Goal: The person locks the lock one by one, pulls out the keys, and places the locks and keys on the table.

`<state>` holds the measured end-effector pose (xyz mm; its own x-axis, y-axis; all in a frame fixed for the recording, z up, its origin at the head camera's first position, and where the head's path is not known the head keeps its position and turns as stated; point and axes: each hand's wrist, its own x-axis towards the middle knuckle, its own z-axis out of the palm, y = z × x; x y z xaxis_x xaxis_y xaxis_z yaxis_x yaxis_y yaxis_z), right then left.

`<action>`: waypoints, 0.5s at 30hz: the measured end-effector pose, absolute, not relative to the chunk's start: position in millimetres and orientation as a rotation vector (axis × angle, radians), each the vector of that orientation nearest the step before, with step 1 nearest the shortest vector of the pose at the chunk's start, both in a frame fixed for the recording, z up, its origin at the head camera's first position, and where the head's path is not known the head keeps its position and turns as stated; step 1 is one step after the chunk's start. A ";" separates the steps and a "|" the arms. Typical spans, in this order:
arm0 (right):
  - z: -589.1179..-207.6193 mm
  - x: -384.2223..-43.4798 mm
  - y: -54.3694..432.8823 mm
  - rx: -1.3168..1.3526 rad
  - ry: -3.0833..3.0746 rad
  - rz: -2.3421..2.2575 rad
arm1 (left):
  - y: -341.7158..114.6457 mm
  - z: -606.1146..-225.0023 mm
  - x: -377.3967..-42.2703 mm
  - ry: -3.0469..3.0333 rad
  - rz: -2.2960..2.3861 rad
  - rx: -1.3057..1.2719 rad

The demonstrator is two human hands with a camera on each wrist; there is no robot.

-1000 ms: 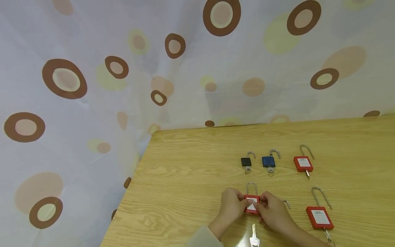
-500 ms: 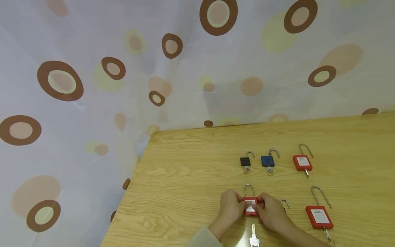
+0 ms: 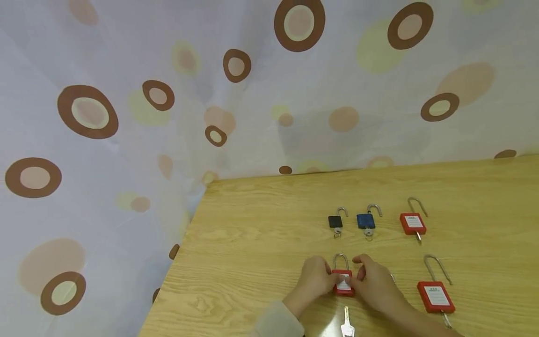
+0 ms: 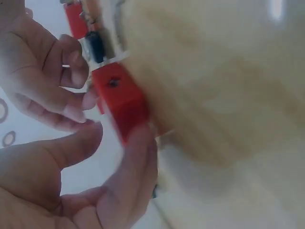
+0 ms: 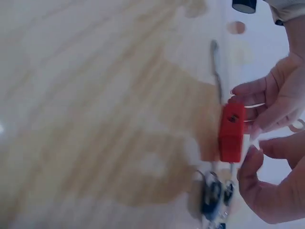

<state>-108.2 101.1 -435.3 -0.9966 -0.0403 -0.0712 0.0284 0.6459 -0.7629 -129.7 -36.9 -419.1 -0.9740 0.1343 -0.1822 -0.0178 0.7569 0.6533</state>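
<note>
A red padlock [image 3: 344,293] with a white label and a steel shackle is between the two hands; both shackle legs meet its body. My left hand [image 3: 313,281] holds it from the left, thumb over the label and fingers along the side. The right hand [image 3: 376,288] is at its right, with the index finger raised off the body and the thumb near the label. In the right wrist view, a gap separates the right fingers [image 5: 249,167] from the padlock. The keyhole end of the padlock [image 4: 114,83] faces the left wrist camera. A loose key [image 3: 347,323] lies on the table below.
Behind stand out a black padlock [image 3: 335,222], a blue padlock [image 3: 366,221] and another red padlock [image 3: 412,223], shackles open and keys in. A larger red padlock [image 3: 436,297] lies at right. The right hand mostly hides another shackle [image 3: 393,278]. A patterned curtain [image 3: 252,103] borders the wooden table [image 3: 236,234].
The right hand's fingers have come off the padlock's right side and spread slightly rightward, covering more of the shackle behind them. The left hand keeps its hold; the padlock has hardly moved.
</note>
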 end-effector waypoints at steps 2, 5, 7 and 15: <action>-427.7 -107.1 112.2 -0.016 2.846 -1.287 | -32.6 -411.7 -129.1 2.755 1.054 0.125; -418.4 -104.7 132.2 -0.034 2.964 -1.203 | -22.5 -400.4 -122.8 2.781 1.215 0.251; -415.7 -103.3 145.7 -0.057 2.989 -1.114 | -13.4 -396.8 -116.6 2.725 1.358 0.329; -427.7 -100.7 169.2 -0.079 2.851 -0.928 | 26.2 -409.9 -103.0 2.418 1.464 0.118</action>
